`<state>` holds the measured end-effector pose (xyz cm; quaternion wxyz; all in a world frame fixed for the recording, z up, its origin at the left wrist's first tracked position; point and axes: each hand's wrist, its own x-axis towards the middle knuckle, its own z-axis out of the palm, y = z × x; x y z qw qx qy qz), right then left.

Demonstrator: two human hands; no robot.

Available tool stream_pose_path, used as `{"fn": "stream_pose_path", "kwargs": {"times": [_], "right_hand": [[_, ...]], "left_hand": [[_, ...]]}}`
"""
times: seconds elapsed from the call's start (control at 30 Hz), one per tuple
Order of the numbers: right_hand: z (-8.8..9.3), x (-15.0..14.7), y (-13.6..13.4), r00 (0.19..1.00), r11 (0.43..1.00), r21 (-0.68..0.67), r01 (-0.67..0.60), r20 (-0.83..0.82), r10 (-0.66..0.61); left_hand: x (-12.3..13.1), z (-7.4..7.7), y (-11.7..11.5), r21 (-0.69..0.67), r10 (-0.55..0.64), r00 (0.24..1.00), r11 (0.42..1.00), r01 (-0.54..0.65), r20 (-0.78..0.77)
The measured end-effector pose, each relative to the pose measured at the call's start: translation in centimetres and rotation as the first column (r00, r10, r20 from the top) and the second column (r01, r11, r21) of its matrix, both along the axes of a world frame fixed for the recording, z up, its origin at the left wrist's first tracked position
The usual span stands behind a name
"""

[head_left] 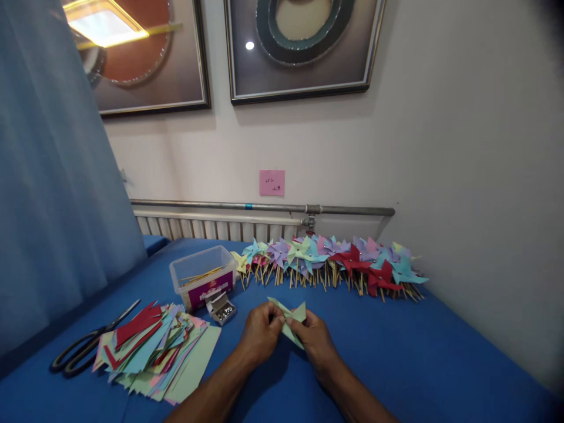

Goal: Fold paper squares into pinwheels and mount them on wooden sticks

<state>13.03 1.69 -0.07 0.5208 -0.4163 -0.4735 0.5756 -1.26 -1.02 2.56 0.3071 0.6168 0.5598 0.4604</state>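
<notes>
Both my hands meet over the blue table (418, 358), pinching one light green paper square (291, 317) whose corners are folded towards its middle. My left hand (259, 333) grips its left side with closed fingers. My right hand (314, 338) holds the right side, fingers closed on the paper too. Just left of my hands lies a fanned pile of cut coloured paper squares (156, 352). A small open box of metal pins (221, 309) sits close in front of my left hand.
A long row of finished paper pinwheels on sticks (335, 264) lies along the wall. A clear plastic tub with sticks (203, 276) stands behind the pin box. Black scissors (90, 343) lie at the far left, by a blue curtain (53, 205).
</notes>
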Motion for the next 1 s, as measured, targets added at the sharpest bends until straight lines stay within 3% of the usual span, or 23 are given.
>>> {"fn": "stream_pose_path", "kwargs": {"times": [0.47, 0.7, 1.0], "right_hand": [[1.2, 0.0, -0.6, 0.993, 0.998, 0.057, -0.019, 0.116, 0.012], [0.6, 0.1, -0.3, 0.987, 0.995, 0.098, -0.034, 0.162, 0.018], [0.6, 0.2, -0.4, 0.990, 0.998, 0.049, -0.048, 0.134, 0.041]], "left_hand": [[-0.1, 0.3, -0.1, -0.021, 0.002, 0.999, 1.000, -0.002, -0.038], [-0.1, 0.5, -0.2, -0.064, -0.011, 0.999, 0.998, 0.009, -0.040], [-0.1, 0.4, -0.1, -0.038, -0.014, 1.000, 0.999, 0.014, -0.020]]}}
